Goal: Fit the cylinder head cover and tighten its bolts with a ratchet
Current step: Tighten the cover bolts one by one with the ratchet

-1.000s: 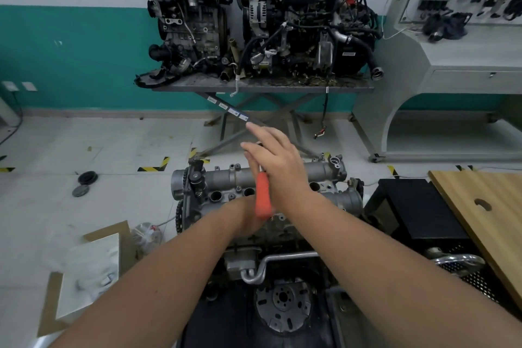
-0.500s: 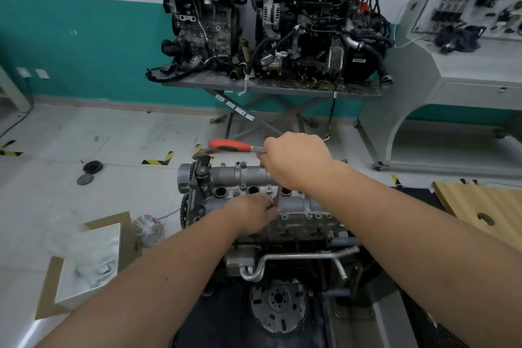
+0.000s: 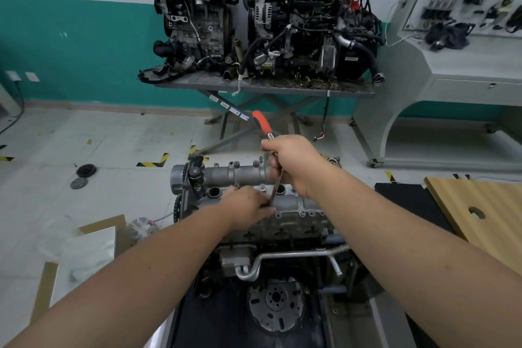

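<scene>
The grey cylinder head cover lies on top of the engine in front of me, with several bolt heads along its near edge. My right hand grips the ratchet at the metal shaft just below its orange handle, which points up and away from me. A thin extension bar runs from that hand down to the cover. My left hand rests on the cover and pinches the lower end of the extension at a bolt, hiding the socket.
Two other engines stand on a lift table at the back. A wooden board lies at the right, a cardboard box with a white bag on the floor at the left. A grey console stands at the back right.
The ratchet's orange handle swung from pointing toward me, to the left, then up and away. My left hand stayed at the extension's lower end.
</scene>
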Tool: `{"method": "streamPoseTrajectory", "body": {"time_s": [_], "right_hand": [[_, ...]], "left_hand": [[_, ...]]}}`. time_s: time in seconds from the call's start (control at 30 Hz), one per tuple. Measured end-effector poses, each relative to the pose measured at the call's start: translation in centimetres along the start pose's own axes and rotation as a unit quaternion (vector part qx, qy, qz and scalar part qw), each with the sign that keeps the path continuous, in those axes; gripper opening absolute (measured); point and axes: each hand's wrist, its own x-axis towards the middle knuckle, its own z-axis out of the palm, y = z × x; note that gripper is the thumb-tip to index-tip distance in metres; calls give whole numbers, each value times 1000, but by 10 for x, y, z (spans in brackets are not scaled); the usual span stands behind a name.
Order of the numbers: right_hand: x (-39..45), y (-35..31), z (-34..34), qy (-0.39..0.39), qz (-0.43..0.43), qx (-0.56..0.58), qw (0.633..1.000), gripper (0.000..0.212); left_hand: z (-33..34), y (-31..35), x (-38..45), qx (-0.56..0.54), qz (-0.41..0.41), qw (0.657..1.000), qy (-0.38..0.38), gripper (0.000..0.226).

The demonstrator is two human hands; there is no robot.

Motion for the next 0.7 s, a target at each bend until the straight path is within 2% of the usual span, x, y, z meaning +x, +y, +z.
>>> {"method": "streamPoseTrajectory", "body": {"time_s": [0.27, 0.5, 0.7], "right_hand": [[4, -12, 4, -2, -17, 63, 998, 10], [4, -41, 25, -47, -23, 122, 991, 6], [7, -38, 54, -66, -5, 106, 992, 7]], "left_hand": [[-15, -1, -5, -64, 11, 998, -10, 35], [-49, -39, -14, -158, -9, 987, -11, 35], [-39, -70, -27, -190, -43, 981, -7, 36]]}}
